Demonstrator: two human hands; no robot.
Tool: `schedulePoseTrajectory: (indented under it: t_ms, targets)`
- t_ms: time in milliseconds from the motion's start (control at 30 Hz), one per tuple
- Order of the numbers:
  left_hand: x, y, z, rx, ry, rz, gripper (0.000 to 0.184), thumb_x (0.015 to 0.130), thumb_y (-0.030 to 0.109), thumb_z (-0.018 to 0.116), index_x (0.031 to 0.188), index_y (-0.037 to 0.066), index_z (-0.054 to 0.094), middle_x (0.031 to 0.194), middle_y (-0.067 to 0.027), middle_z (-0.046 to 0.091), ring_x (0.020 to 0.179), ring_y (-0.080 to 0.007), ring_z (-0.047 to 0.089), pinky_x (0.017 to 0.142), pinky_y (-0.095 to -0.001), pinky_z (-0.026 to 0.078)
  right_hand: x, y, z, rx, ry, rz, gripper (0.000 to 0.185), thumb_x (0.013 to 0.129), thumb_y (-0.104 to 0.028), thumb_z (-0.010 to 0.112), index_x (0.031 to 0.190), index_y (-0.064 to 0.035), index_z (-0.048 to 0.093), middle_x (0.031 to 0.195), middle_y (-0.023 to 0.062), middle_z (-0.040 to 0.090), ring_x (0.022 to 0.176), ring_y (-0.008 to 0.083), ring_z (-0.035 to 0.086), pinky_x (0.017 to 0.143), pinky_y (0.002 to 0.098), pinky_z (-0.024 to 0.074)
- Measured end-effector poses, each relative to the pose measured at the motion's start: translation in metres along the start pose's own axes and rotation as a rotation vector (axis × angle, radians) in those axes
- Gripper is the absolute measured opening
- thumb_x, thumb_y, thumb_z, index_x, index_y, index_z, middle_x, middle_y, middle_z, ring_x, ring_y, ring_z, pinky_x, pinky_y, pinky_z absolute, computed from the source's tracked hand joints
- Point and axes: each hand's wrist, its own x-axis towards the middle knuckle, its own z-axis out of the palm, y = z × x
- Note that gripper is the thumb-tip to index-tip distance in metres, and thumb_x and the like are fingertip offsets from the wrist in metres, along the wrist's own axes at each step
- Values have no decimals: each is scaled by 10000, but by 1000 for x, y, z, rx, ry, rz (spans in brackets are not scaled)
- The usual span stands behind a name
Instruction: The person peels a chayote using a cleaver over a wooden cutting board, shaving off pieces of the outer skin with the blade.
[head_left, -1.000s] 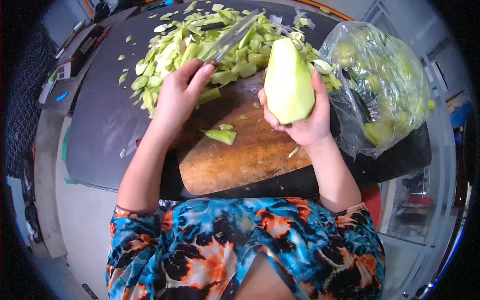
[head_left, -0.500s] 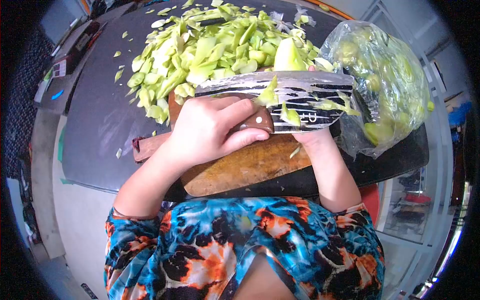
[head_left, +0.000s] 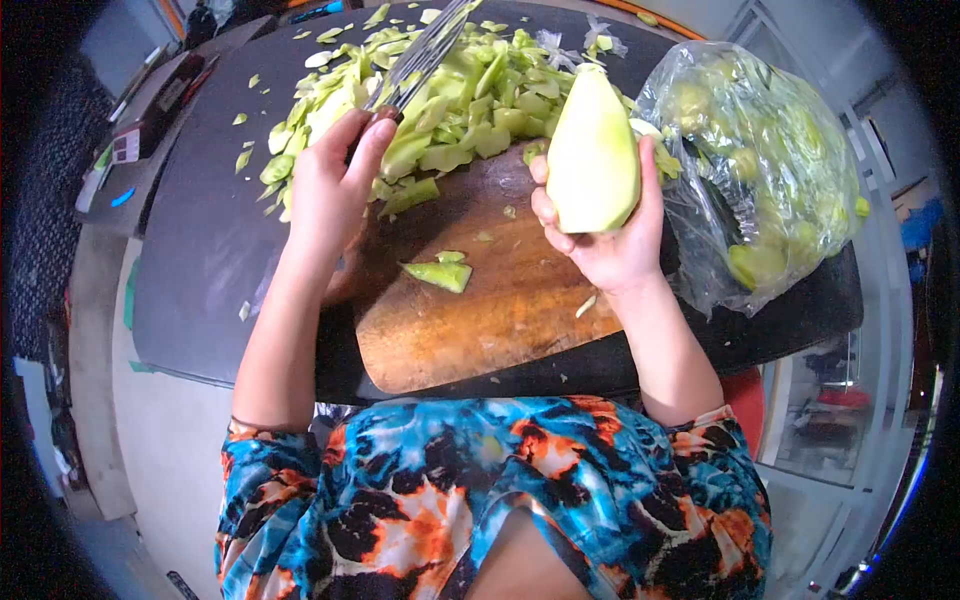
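Note:
A cleaver (head_left: pixel 425 55) is gripped by its brown handle in my left hand (head_left: pixel 335 175), its blade tilted up over the heap of green peels (head_left: pixel 460 115). My right hand (head_left: pixel 615 225) is wrapped round a pale green peeled fruit (head_left: pixel 596 155), held with its narrow end away from me. Both hands are raised above the wooden cutting board (head_left: pixel 470 330). A green peel piece (head_left: pixel 440 274) lies on the board between my forearms. The blade and the fruit are apart.
A clear plastic bag (head_left: pixel 770 180) with green pieces inside stands at the right of the dark table (head_left: pixel 190 290). Small peel scraps are scattered at the left and far side. A red object (head_left: pixel 742 410) shows below the table's right edge.
Since half a second ago, the cleaver has lifted off the fruit and swung up to the left. The fruit is now fully in view and more upright, and peel bits no longer show on the blade.

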Motion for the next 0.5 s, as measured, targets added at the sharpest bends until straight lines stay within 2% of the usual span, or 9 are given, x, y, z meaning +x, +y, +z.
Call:
schedulePoseTrajectory:
  t_ms: [67,100,167,200,233,300,367,467,500]
  targets:
    - [-7,5,3,-102,-49,1,281,935,273,608,1011,6,653,709,-46,621,652,-91,513,602,-284,428,2,-2,-7,100,-48,-42,746,877,-713,375,1229,-71,516,1032,169,617,792,274,640,461,320,526]
    - [-12,11,5,-120,-54,76,279,931,276,612,1025,16,655,724,-56,629,667,-95,525,629,-271,440,3,-3,-9,99,-4,-46,730,873,-704,400,1229,-77,517,1040,166,618,811,284,644,481,333,544]
    - [-19,21,7,-91,-136,30,282,923,275,619,1027,16,657,765,-80,658,698,-110,569,665,-275,462,3,-6,-12,95,84,-50,703,865,-685,449,1230,-89,519,1056,159,619,849,303,653,519,359,579]
    - [-21,18,10,-95,-136,131,291,911,296,629,1031,34,661,797,-111,676,712,-163,627,678,-299,482,5,-5,-17,66,111,-58,614,868,-611,517,1236,-120,518,1083,126,620,911,315,654,590,411,609]
    - [-22,19,10,-77,-175,179,288,895,323,638,1004,58,667,803,-128,675,722,-242,656,671,-331,495,4,-7,-18,73,156,-59,591,873,-593,512,1235,-126,520,1084,114,621,921,307,653,601,419,609]
    - [-28,32,5,9,-328,224,300,928,291,605,989,-2,613,827,-67,623,800,-122,565,754,-279,454,2,-10,-16,89,248,-64,547,884,-557,502,1235,-138,523,1086,91,625,942,293,651,622,435,608]
    - [-34,36,8,-18,-360,384,316,877,345,653,944,38,621,792,-93,641,752,-245,644,706,-323,494,5,-8,-34,172,134,-48,558,904,-560,450,1247,-126,518,1209,105,579,1140,276,560,855,509,531]
    - [-40,45,10,54,-376,563,331,819,353,699,937,53,626,776,-97,638,717,-287,651,644,-355,506,10,0,-44,300,-18,-126,603,955,-526,390,1296,-35,475,1272,145,542,1164,311,527,1038,483,396]
    - [-41,43,12,62,-410,581,328,799,343,717,926,54,626,773,-100,634,712,-298,645,632,-361,502,8,0,-45,276,35,-105,569,975,-466,395,1328,-23,450,1276,158,539,1168,312,524,1035,476,400]
